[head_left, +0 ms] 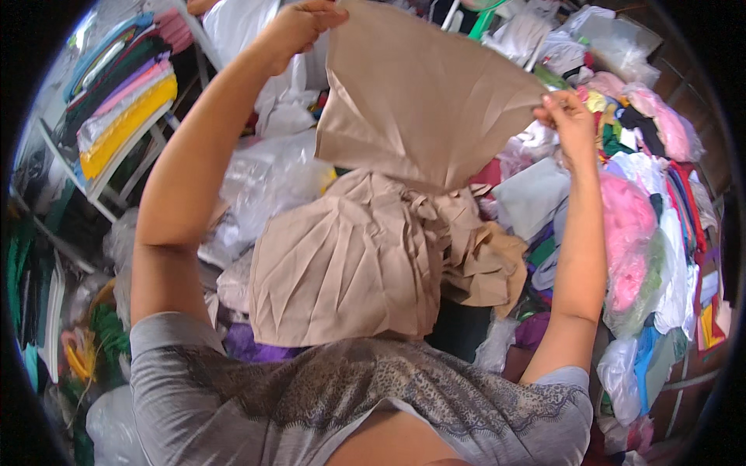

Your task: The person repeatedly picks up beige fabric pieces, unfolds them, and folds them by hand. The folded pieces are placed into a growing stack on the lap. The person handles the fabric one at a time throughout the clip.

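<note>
A beige piece of cloth (423, 89) hangs spread between my two raised hands. My left hand (301, 31) pinches its upper left corner near the top edge of the view. At the right, my right hand (566, 116) grips another corner between thumb and fingers. The cloth's lower edge droops over a pile of pleated beige fabric (346, 268) close to my body. Whether the hanging piece touches that pile I cannot tell. Beside the pile, to the right, lies crumpled tan fabric (489, 264).
Folded coloured cloths (128, 101) are stacked on a white rack (101, 206) at the far left. Clear plastic bags (268, 175) lie behind the pile. Heaped garments and pink bagged cloth (625, 225) fill the right side. Purple fabric (252, 344) shows under the pile.
</note>
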Action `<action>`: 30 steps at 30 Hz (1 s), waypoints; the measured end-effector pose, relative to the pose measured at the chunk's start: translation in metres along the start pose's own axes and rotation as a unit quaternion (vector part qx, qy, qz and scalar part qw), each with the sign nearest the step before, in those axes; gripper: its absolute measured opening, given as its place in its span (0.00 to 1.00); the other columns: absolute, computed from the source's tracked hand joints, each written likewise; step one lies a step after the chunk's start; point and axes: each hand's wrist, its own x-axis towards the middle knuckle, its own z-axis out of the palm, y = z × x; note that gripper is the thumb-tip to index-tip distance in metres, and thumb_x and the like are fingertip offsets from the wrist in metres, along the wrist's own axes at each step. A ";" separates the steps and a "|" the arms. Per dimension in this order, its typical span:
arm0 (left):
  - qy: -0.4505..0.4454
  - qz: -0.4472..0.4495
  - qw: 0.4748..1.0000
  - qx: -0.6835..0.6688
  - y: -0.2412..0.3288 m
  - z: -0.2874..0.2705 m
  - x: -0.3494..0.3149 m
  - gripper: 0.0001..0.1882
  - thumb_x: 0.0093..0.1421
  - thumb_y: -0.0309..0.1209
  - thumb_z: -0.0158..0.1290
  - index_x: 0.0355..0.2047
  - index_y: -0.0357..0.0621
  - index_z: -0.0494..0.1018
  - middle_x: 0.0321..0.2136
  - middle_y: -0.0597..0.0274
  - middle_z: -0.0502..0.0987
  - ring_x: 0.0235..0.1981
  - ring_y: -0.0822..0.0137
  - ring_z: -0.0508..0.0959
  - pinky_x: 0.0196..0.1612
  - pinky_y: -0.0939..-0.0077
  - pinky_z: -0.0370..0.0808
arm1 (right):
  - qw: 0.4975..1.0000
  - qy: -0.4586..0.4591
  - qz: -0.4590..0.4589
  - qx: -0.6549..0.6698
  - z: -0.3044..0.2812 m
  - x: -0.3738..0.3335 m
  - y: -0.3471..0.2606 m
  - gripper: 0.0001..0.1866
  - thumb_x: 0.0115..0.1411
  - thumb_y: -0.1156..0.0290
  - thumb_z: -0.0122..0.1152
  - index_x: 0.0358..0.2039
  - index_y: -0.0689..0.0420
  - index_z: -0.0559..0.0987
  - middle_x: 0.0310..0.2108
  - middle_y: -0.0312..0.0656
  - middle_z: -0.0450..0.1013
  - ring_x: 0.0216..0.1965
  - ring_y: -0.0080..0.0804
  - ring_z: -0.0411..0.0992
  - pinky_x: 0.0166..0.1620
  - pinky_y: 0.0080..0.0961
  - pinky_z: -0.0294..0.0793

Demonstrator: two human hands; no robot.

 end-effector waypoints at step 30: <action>-0.322 -0.497 0.806 0.005 -0.101 -0.062 -0.346 0.23 0.58 0.45 0.63 0.41 0.35 0.82 0.36 0.57 0.84 0.37 0.66 0.83 0.42 0.72 0.78 | 0.869 -0.484 0.098 -0.011 0.073 -0.295 0.034 0.11 0.52 0.73 0.71 0.37 0.59 0.84 0.38 0.44 0.77 0.40 0.38 0.77 0.44 0.30 0.76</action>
